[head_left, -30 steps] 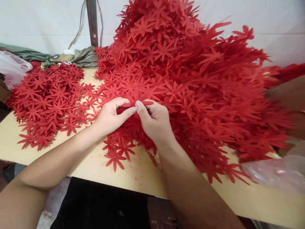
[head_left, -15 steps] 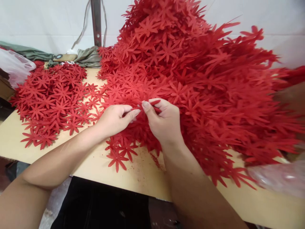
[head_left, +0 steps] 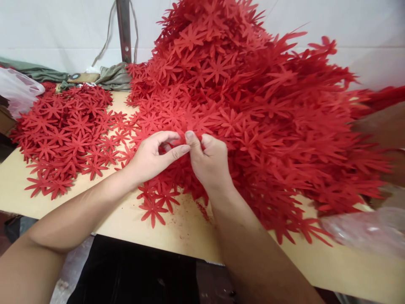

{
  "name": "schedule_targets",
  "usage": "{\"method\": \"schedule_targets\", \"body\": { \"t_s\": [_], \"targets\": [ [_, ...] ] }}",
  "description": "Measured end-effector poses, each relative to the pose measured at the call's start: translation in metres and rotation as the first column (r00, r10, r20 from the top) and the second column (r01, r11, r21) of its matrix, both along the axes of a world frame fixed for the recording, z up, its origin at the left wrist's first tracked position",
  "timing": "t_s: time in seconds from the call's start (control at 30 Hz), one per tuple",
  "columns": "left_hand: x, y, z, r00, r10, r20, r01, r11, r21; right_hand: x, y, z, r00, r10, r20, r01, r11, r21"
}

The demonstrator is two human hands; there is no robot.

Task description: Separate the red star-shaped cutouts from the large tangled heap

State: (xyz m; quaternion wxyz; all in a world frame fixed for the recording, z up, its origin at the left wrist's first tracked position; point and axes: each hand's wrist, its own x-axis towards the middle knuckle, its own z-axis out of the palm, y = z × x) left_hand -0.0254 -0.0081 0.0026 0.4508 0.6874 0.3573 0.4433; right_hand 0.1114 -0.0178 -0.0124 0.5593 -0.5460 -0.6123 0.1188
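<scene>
Both hands meet over the front of a large heap of red flower-shaped cutouts (head_left: 221,69). My right hand (head_left: 210,162) is closed, its thumb pressed down on a red petal piece (head_left: 199,137) that is mostly hidden by the fingers. My left hand (head_left: 160,156) touches the same spot from the left, thumb and forefinger curved around the piece's edge with a small gap behind their tips. Below the hands, a few loose flower cutouts (head_left: 154,210) lie flat on the table (head_left: 110,215).
A smaller pile of red flower cutouts (head_left: 60,135) covers the table's left side. Behind it are crumpled grey-green cloth (head_left: 114,77) and a white plastic bag (head_left: 20,90). Clear plastic (head_left: 363,230) lies at the right edge. A metal post (head_left: 124,33) stands against the tiled wall.
My right hand has closed more tightly, and the petals that stuck out of it are now hidden. My left forefinger has lifted a little away from the thumb. The view has shifted slightly.
</scene>
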Motion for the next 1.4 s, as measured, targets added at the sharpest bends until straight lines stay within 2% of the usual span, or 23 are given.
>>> {"method": "schedule_targets", "body": {
  "t_s": [0.17, 0.27, 0.33, 0.47, 0.67, 0.8, 0.9, 1.0, 1.1, 1.23, 1.4],
  "targets": [
    [-0.001, 0.006, 0.001, 0.994, 0.062, 0.093, -0.053, 0.994, -0.096, -0.006, -0.002, -0.003, 0.971, 0.183, -0.154, -0.198, 0.976, -0.09],
    [-0.004, 0.011, 0.003, 0.982, 0.102, 0.159, -0.076, 0.984, -0.159, -0.007, -0.002, -0.002, 0.922, 0.326, -0.21, -0.346, 0.936, -0.07],
    [-0.006, 0.013, 0.004, 0.973, 0.138, 0.185, -0.102, 0.977, -0.188, -0.006, -0.001, -0.002, 0.91, 0.355, -0.215, -0.373, 0.926, -0.051],
    [-0.007, 0.014, 0.004, 0.964, 0.184, 0.194, -0.149, 0.972, -0.181, -0.003, -0.002, -0.001, 0.953, 0.257, -0.163, -0.271, 0.96, -0.074],
    [-0.006, 0.013, 0.006, 0.957, 0.202, 0.21, -0.152, 0.961, -0.23, 0.0, -0.005, 0.001, 0.987, 0.156, -0.045, -0.161, 0.979, -0.126],
    [-0.011, 0.015, 0.014, 0.904, 0.298, 0.308, -0.195, 0.926, -0.323, 0.004, -0.001, 0.001, 0.995, 0.041, -0.09, -0.05, 0.993, -0.111],
    [-0.017, 0.018, 0.018, 0.881, 0.341, 0.327, -0.215, 0.906, -0.364, 0.004, 0.004, 0.0, 0.965, 0.151, -0.216, -0.168, 0.984, -0.064],
    [-0.017, 0.019, 0.017, 0.906, 0.3, 0.298, -0.177, 0.909, -0.376, 0.003, 0.007, -0.002, 0.919, 0.267, -0.289, -0.287, 0.958, -0.029],
    [-0.015, 0.018, 0.014, 0.933, 0.235, 0.271, -0.126, 0.922, -0.365, 0.004, 0.007, -0.003, 0.939, 0.209, -0.273, -0.23, 0.972, -0.047],
    [-0.014, 0.017, 0.012, 0.938, 0.215, 0.273, -0.113, 0.932, -0.346, 0.007, 0.003, -0.001, 0.968, 0.088, -0.235, -0.123, 0.983, -0.137],
    [-0.014, 0.015, 0.013, 0.934, 0.211, 0.289, -0.097, 0.927, -0.362, 0.004, 0.003, 0.0, 0.964, 0.082, -0.251, -0.109, 0.989, -0.097]
  ]
}}
